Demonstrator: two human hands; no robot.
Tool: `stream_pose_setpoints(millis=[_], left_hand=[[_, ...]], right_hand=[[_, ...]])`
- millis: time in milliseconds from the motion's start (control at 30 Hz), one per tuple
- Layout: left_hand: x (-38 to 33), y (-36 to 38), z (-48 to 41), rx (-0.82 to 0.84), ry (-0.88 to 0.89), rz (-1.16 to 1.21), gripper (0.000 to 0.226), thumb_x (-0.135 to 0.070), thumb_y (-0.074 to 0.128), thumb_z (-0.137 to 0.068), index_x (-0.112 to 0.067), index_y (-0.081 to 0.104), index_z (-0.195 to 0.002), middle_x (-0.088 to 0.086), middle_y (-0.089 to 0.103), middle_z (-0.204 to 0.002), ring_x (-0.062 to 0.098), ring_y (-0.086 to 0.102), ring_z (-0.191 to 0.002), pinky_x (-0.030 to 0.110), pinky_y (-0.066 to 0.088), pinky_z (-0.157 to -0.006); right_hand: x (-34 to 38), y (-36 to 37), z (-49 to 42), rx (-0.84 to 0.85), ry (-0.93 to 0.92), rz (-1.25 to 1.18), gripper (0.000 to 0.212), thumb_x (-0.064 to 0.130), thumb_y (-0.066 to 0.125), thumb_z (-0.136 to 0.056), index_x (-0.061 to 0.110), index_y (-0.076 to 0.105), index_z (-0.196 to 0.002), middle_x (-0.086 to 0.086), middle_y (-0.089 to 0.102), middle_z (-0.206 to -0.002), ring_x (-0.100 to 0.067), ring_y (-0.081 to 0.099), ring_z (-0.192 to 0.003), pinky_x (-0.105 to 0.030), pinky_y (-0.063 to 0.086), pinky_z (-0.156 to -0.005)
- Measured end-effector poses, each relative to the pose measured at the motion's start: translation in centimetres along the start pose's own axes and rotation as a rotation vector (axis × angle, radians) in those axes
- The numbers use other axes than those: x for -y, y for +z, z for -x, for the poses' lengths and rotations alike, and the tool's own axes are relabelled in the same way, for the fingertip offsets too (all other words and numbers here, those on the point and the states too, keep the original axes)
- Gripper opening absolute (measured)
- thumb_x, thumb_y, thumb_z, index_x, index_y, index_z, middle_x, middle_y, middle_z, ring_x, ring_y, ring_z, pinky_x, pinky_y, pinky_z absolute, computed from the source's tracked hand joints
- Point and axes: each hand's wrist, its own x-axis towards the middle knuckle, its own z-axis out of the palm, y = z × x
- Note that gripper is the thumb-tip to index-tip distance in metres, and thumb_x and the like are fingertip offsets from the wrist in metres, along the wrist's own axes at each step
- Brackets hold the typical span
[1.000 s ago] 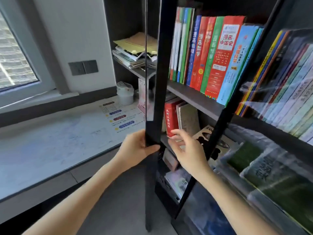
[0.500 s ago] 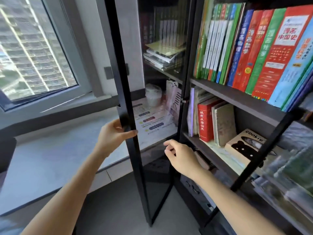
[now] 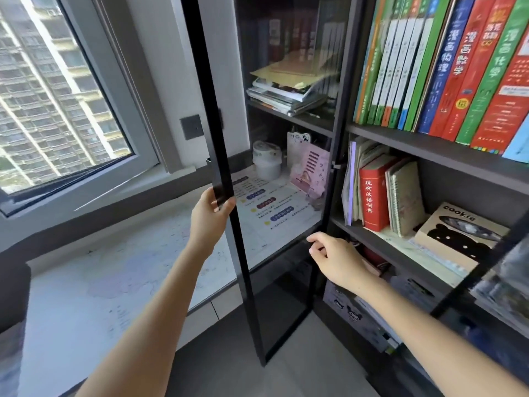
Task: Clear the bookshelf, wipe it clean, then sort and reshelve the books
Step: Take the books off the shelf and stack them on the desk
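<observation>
Left hand (image 3: 210,217) has its fingers clamped on the glass door (image 3: 279,296) frame, right hand (image 3: 337,260) loosely curled, empty. Swing wider and glass could bang the tabletop (image 3: 100,267) edge.

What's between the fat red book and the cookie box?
Spiral notebooks stand between the red dictionary and the cookie box, seen in the head view.

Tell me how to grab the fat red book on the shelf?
Come from the front and take the red dictionary by the top of its spine. It stands upright, spine out, packed between thin books and a spiral notebook, so its sides look hard to pinch; space is open above.
</observation>
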Motion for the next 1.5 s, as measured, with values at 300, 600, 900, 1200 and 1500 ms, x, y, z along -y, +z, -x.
stream_pose_setpoints(millis=[300,600,900,1200,1500], left_hand=[[-2.0,1.1,1.1,-0.281,0.002,-0.202,0.044,-0.017,0.062,-0.089,-0.008,0.048,-0.13,0.005,0.054,-0.127,0.021,0.049,-0.121,0.035,0.04,-0.101],[-6.8,15.5,4.7,0.134,0.387,-0.128,0.019,-0.004,0.064,-0.084,-0.015,0.059,-0.099,-0.01,0.056,-0.095,0.015,0.056,-0.098,0.027,0.044,-0.085],[-8.9,24.9,4.8,0.643,0.552,0.0,0.012,-0.007,0.059,-0.09,-0.014,0.063,-0.099,-0.009,0.064,-0.099,0.01,0.06,-0.094,0.023,0.05,-0.082],[-11.3,27.4,7.6,1.308,0.658,0.103,0.039,-0.026,0.065,-0.091,-0.014,0.059,-0.127,-0.005,0.061,-0.124,0.003,0.055,-0.112,0.011,0.041,-0.093],[-14.0,25.8,19.6,1.717,1.083,0.264,0.037,-0.031,0.066,-0.08,0.006,0.067,-0.083,0.018,0.069,-0.075,0.022,0.063,-0.068,0.03,0.046,-0.063]], right_hand=[[-3.7,-1.9,-1.1,-0.03,-0.147,0.513,0.032,0.025,0.042,-0.099,0.021,0.051,-0.13,0.003,0.063,-0.118,-0.022,0.056,-0.108,-0.035,0.043,-0.089],[-17.2,-9.4,2.4,0.233,0.344,1.15,0.034,0.023,0.044,-0.095,0.021,0.051,-0.129,-0.002,0.056,-0.128,-0.026,0.048,-0.119,-0.04,0.03,-0.099],[-20.6,-8.2,2.5,0.568,0.453,1.679,0.034,0.021,0.036,-0.102,0.013,0.057,-0.127,-0.011,0.059,-0.124,-0.032,0.047,-0.113,-0.047,0.029,-0.097],[-10.9,-2.3,9.8,0.487,0.628,1.441,0.03,0.018,0.042,-0.099,0.008,0.056,-0.124,-0.012,0.052,-0.118,-0.029,0.039,-0.116,-0.037,0.026,-0.105],[-1.7,1.8,22.4,0.26,0.978,1.104,0.024,0.022,0.07,-0.067,0.005,0.076,-0.083,-0.012,0.065,-0.092,-0.032,0.054,-0.099,-0.044,0.021,-0.11]])
